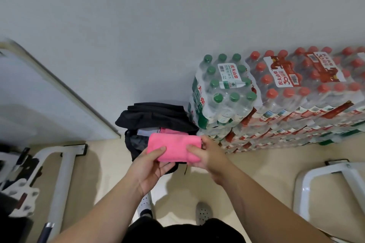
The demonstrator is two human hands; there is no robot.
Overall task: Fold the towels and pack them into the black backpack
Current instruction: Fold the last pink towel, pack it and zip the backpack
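Far left: a white flat panel w/ pale edge [49, 92] slants across the view. Under it on the near side, a white metal leg frame [63, 165] stands on the beige floor [256, 173]. There's dark blurred clutter at the very left edge, can't tell what. Centre, by the grey-white wall [158, 25]: a black fabric backpack [156, 114] sits on the floor, top open toward the person, flap thrown to the far side. Inside the opening a bit of pink cloth [167, 130] shows, w/ sth pale beside it. Just near of that opening, held in the air, is the folded bright-pink towel [171, 147], a thick flat rectangle w/ its long side running left-right. The left hand [152, 165] has its grip on the towel's near-left corner, thumb on top, fingers curled beneath. The right hand [207, 156] has its grip on the right end, thumb on top, fingers wrapped round the end. Both forearms reach in from the near edge. Btwn them, lower down, two perforated clog shoes [203, 213] on the floor. Just right of the backpack: a shrink-wrapped pack of clear water bottles w/ green caps [223, 89], atop a stack. Further right, shrink-wrapped packs w/ red caps [308, 85], layered along the wall. Near right: a second white metal frame [316, 175] on the floor.
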